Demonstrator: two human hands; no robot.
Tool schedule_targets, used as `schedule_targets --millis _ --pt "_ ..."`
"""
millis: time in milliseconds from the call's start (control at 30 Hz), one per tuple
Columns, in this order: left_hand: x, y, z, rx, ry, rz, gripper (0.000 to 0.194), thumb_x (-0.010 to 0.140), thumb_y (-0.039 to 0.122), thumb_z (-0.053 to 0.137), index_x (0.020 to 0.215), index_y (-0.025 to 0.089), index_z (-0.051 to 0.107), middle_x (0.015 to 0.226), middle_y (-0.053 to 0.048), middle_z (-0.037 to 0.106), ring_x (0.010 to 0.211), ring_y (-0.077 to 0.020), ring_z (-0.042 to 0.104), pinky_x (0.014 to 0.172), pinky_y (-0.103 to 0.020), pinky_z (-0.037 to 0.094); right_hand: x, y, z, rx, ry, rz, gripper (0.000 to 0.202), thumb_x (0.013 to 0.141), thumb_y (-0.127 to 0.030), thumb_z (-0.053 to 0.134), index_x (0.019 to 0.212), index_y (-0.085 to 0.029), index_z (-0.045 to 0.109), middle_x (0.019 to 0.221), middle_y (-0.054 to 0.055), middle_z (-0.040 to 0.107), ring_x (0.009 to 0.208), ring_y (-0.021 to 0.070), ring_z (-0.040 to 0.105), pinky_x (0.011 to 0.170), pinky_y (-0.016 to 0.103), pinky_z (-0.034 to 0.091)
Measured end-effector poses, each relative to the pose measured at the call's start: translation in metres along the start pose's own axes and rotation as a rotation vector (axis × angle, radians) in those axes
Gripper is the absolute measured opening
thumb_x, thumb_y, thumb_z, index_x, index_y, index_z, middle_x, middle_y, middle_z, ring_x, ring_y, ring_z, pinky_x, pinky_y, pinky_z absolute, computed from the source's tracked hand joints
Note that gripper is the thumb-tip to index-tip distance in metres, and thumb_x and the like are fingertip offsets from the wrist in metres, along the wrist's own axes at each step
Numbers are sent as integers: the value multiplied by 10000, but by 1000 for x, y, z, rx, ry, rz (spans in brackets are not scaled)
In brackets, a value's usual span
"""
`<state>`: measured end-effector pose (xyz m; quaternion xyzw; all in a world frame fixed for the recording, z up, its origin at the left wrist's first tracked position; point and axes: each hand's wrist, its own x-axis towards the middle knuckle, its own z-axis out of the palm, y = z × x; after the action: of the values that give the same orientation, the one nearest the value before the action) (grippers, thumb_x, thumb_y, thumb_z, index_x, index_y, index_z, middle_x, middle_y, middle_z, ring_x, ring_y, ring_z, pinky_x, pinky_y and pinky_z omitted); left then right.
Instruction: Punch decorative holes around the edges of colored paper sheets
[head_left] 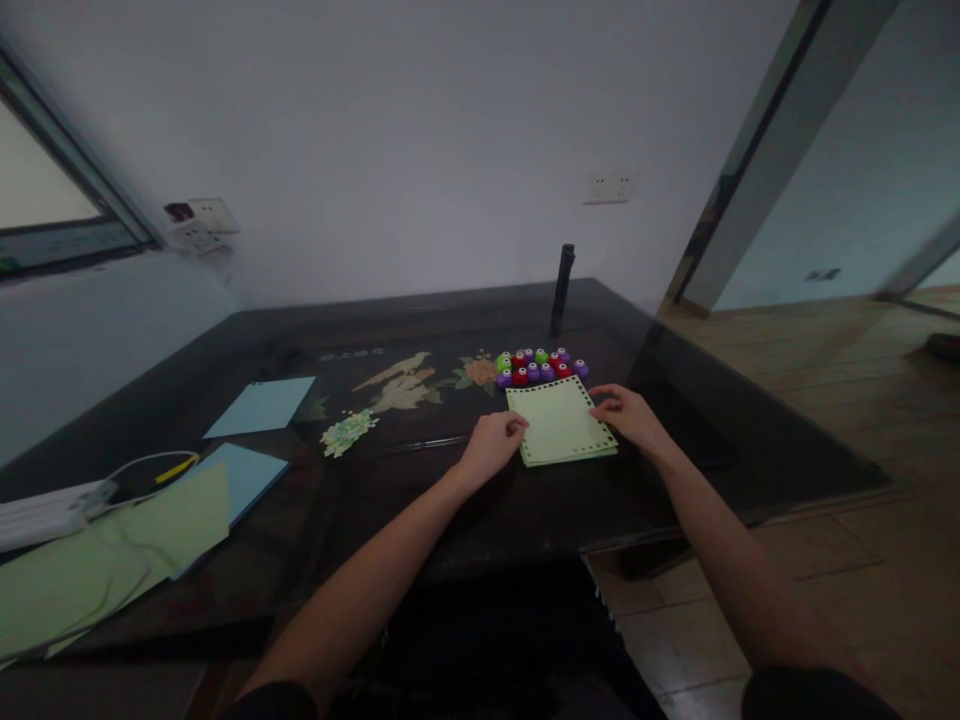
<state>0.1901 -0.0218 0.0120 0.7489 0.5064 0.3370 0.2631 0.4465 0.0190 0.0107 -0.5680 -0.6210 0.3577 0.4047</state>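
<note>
Light green paper sheets (561,425) lie in a small stack on the dark table, with small holes punched along their edges. My left hand (493,446) has its fingers curled and closed at the left edge of the stack. At the right edge, my right hand (630,414) holds the paper between thumb and fingers, its index finger stretched over the holes. Just behind the paper stand several small red, purple and green knobbed pieces (534,370), close together in rows. Whether the fingertips go under the sheets cannot be seen.
Small green and blue paper cut-outs (349,432) lie in a pile left of my hands. Farther left are a blue sheet (262,405), larger green sheets (112,560) and a white power strip (49,515) with a cable. A black upright object (562,290) stands at the back.
</note>
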Motion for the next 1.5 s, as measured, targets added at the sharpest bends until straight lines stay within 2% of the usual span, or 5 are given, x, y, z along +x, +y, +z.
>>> schedule_targets --millis 367,600,733,1067,1500 --pt "-4 -5 2 70 -18 57 218 763 174 515 893 175 690 704 -47 650 659 -170 571 712 -286 453 5 12 0 -140 23 -16 328 637 -226 648 953 -155 594 570 -24 599 496 129 551 476 233 410" --pt "-3 11 2 -621 75 -243 395 720 172 585 1116 177 581 1196 -103 566 1065 -196 527 907 -310 419 3 12 -1 -291 58 -43 329 646 -280 676 949 -166 615 579 -13 611 532 147 573 528 256 423" --pt "-6 24 -3 -889 41 -404 416 773 178 526 1187 220 503 1324 -79 494 1192 -196 469 962 -338 384 6 17 -4 -433 164 -71 284 678 -366 664 891 -179 644 674 23 630 615 168 591 573 281 436" --pt "-6 24 -8 -1076 16 -497 392 797 225 540 1184 233 474 1317 -105 504 1193 -216 484 897 -356 453 0 12 1 -167 78 12 170 725 -216 574 881 -166 622 727 30 621 501 114 559 411 223 470" --pt "-7 30 -14 -1067 -3 -520 360 767 186 574 1112 259 506 1340 -51 478 1238 -200 426 943 -347 388 3 9 -4 -412 60 -47 182 726 -268 578 847 -162 664 781 53 669 577 143 583 570 271 449"
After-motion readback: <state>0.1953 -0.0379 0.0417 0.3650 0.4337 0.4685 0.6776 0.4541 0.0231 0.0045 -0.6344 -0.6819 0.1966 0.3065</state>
